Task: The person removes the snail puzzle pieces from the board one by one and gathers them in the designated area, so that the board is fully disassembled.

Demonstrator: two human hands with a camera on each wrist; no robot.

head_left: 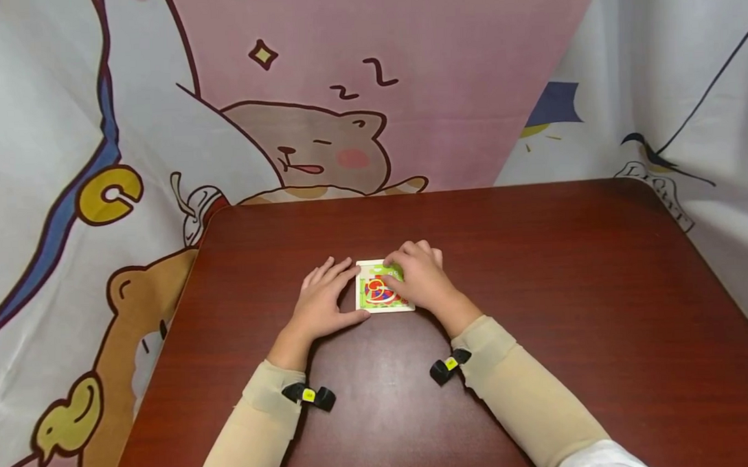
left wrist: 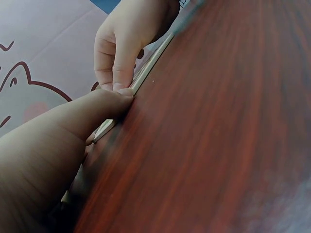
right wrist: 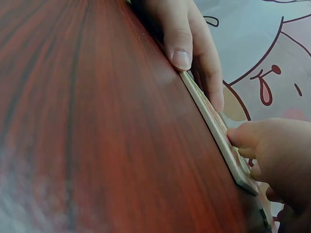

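On the red-brown table (head_left: 568, 288), a pale-framed board (head_left: 385, 311) is lying between the hands, holding a colourful picture (head_left: 376, 295). The left hand (head_left: 319, 305) is touching its left side, fingers spread; whether the right hand (head_left: 421, 278) above it is pinching anything, I cannot tell.

Even light; soft, pale glare on the table (head_left: 385, 381).

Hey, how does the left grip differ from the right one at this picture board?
The left grip flanks the picture board on its left side; the right grip reaches over its printed face. The left grip's fingers spread fairly straight, while the right grip's are bent. Both touch the board.
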